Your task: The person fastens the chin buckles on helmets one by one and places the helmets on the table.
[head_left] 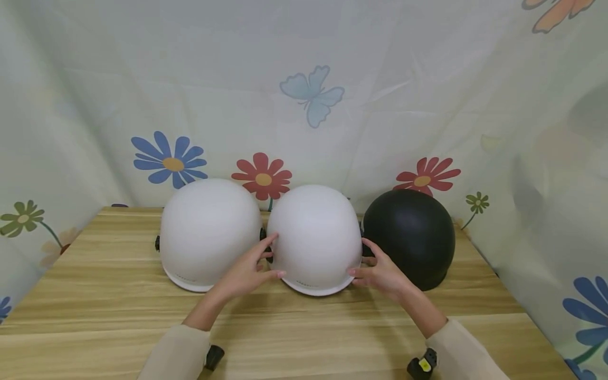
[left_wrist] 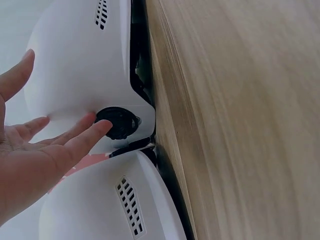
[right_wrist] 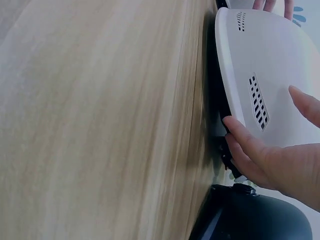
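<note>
A glossy white helmet [head_left: 315,237] sits dome up on the wooden table, between my two hands. On its left side my left hand [head_left: 244,272] has its fingers spread; in the left wrist view the fingertips lie at a round black knob [left_wrist: 120,124] on the helmet's side. My right hand [head_left: 387,269] is at the opposite side, its fingers extended along the lower rim and the thumb near the shell in the right wrist view. Slotted vents [right_wrist: 258,102] show on this helmet. Whether the left thumb touches the shell, I cannot tell.
Another white helmet [head_left: 206,227] stands close on the left, a black helmet [head_left: 410,237] close on the right, all in one row. Behind the table [head_left: 294,338] hangs a curtain [head_left: 223,79] printed with flowers and butterflies; more of it runs along both sides.
</note>
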`<state>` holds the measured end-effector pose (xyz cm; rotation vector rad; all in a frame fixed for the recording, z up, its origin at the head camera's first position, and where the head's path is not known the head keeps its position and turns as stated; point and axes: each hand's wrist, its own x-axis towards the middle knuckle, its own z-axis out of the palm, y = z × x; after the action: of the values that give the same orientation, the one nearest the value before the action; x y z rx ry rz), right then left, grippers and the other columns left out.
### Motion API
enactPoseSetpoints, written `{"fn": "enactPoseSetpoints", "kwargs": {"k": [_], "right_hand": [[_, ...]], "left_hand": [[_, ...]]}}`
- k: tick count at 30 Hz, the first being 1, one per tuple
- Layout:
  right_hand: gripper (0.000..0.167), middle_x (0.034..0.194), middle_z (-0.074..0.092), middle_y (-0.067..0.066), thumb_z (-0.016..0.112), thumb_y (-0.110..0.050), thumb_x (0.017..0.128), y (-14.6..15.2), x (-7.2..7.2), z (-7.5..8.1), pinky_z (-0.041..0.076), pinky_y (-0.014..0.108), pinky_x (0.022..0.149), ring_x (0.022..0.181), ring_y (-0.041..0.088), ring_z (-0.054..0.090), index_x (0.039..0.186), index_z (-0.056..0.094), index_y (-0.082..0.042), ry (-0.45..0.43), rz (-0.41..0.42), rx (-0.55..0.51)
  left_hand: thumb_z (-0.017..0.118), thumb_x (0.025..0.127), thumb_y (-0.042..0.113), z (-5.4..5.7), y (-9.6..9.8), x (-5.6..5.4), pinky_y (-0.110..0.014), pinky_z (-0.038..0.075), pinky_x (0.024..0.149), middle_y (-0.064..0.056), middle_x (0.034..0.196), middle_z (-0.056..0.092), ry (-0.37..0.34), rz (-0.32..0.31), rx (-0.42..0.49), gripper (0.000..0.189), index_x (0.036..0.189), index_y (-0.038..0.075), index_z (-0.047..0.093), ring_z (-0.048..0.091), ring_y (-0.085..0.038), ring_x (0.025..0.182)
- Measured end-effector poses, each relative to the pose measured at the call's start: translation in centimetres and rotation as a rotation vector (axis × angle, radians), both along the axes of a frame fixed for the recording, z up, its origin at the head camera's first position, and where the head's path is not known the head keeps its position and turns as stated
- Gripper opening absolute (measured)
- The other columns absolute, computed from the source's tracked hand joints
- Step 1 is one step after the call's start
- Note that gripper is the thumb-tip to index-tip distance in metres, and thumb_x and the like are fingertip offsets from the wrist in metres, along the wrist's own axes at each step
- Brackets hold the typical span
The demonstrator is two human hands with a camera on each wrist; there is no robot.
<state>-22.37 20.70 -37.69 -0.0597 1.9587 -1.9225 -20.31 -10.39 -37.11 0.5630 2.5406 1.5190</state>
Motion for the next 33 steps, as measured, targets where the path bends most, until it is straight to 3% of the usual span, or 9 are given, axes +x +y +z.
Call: {"fn": "enactPoseSetpoints", "kwargs": {"k": [15, 28, 29, 33], "right_hand": [[0.091, 0.139, 0.021, 0.033, 0.064, 0.006, 0.081, -0.2, -1.3, -1.0, 0.043, 0.049, 0.089, 0.102, 0.033, 0.054, 0.147, 0.003, -0.012, -0.068, -0.011, -0.046], [0.09, 0.136, 0.026, 0.034, 0.064, 0.005, 0.081, -0.5, -2.3, -1.3, 0.044, 0.049, 0.088, 0.104, 0.035, 0.052, 0.147, 0.005, -0.011, -0.048, -0.037, 0.022], [0.09, 0.136, 0.026, 0.034, 0.064, 0.006, 0.081, -0.5, -2.4, -1.4, 0.043, 0.049, 0.089, 0.105, 0.035, 0.051, 0.147, 0.005, -0.011, -0.044, -0.038, 0.023], [0.092, 0.136, 0.025, 0.035, 0.064, 0.006, 0.08, -0.6, -2.6, -1.6, 0.041, 0.05, 0.09, 0.11, 0.038, 0.048, 0.147, 0.004, -0.012, -0.037, -0.041, 0.024]], "left_hand": [[0.07, 0.082, 0.024, -0.1, 0.2, -1.2, -0.05, 0.036, 0.096, -0.019, 0.147, 0.02, -0.036, 0.003, -0.007, 0.082, 0.145, 0.007, 0.021, 0.033, -0.035, 0.128], [0.069, 0.082, 0.019, 0.4, 0.5, -1.8, -0.052, 0.031, 0.099, -0.019, 0.148, 0.018, -0.094, 0.014, 0.011, 0.082, 0.145, 0.007, 0.019, 0.028, -0.034, 0.131], [0.07, 0.082, 0.021, 0.0, 0.4, -2.1, -0.052, 0.031, 0.099, -0.018, 0.148, 0.018, -0.093, 0.019, 0.009, 0.083, 0.145, 0.008, 0.018, 0.028, -0.033, 0.131], [0.07, 0.082, 0.02, 0.0, 0.4, -2.2, -0.052, 0.03, 0.1, -0.017, 0.148, 0.019, -0.097, 0.026, 0.0, 0.083, 0.146, 0.01, 0.018, 0.028, -0.032, 0.131]]}}
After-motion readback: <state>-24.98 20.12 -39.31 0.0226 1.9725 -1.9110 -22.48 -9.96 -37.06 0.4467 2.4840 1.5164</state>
